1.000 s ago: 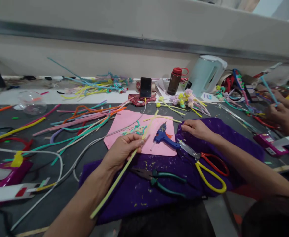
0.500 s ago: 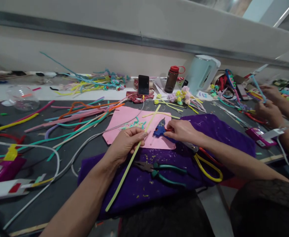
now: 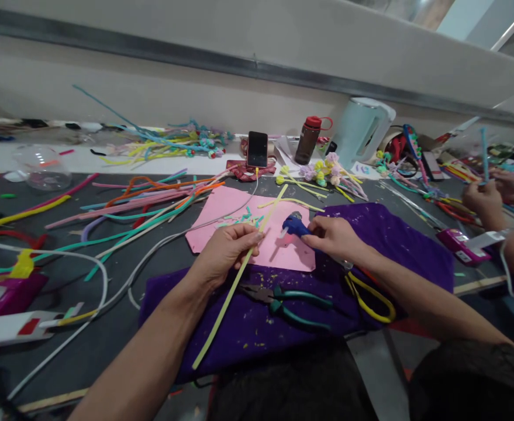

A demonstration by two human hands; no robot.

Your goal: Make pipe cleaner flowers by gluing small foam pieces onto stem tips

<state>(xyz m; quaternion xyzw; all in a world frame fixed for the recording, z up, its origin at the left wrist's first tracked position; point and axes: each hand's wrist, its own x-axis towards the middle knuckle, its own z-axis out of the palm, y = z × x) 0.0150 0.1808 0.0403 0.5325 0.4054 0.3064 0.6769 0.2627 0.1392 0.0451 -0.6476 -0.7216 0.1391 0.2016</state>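
My left hand (image 3: 234,248) pinches a long pale yellow pipe cleaner (image 3: 221,313) between thumb and fingers; it slants from the pink sheet (image 3: 208,219) down toward the table's front. A tiny pinkish bit shows at these fingertips. In my right hand (image 3: 333,237) is a blue tool (image 3: 295,225) with a grey head, held above the sheet; its exact kind is unclear. Green-handled pliers (image 3: 303,297) lie on the purple cloth (image 3: 248,345), below both hands. Scissors with a yellow handle (image 3: 382,320) rest under my right forearm. Small green clippings (image 3: 248,217) lie beyond my left hand.
Many coloured pipe cleaners (image 3: 151,199) spread at the left, crossed by a white cable (image 3: 151,257). Along the back stand a phone (image 3: 257,149), a brown bottle (image 3: 308,140) and a pale blue kettle (image 3: 364,131). At the far right, another person's hands (image 3: 487,199) hold a blue stem.
My right hand has turned the blue tool, shifting slightly right, so its dark tip no longer points away from me. My left hand keeps its hold. The other person's blue stem is now upright.
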